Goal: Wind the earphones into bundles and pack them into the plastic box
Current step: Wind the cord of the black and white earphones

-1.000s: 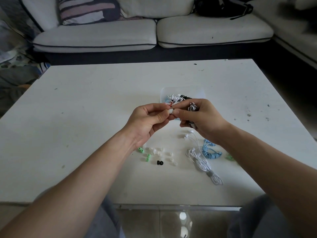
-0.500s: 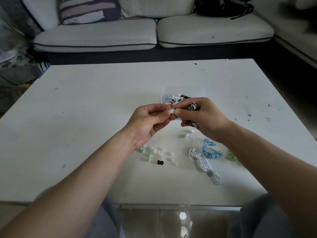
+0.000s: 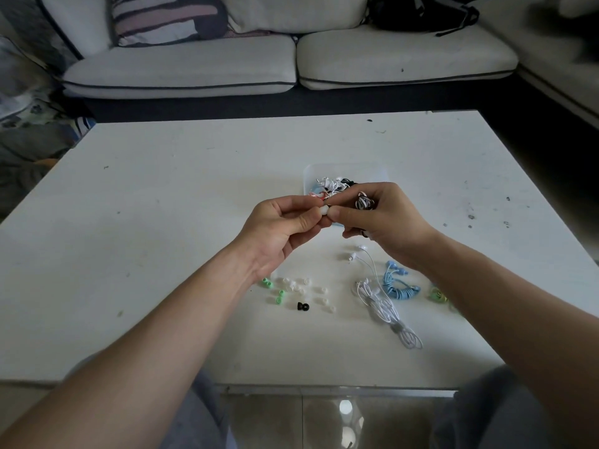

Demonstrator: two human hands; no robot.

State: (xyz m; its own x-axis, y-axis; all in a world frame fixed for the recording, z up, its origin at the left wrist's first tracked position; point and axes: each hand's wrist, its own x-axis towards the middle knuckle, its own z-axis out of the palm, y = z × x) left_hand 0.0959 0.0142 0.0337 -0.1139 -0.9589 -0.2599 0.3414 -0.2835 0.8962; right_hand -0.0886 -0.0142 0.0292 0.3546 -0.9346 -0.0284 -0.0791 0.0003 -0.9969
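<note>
Above the tabletop (image 3: 155, 202) an ear tip (image 3: 324, 210) is pinched between left hand (image 3: 278, 230) and right hand (image 3: 387, 222) — the latter holding striped earphones (image 3: 364, 201).

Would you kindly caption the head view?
Left hand and right hand pinch a white ear tip; right also grips striped earphones.

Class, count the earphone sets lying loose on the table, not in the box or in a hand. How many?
3: a white set nearest, a blue set just beyond it, and a green set half hidden by the right forearm, which may hide more.
</note>
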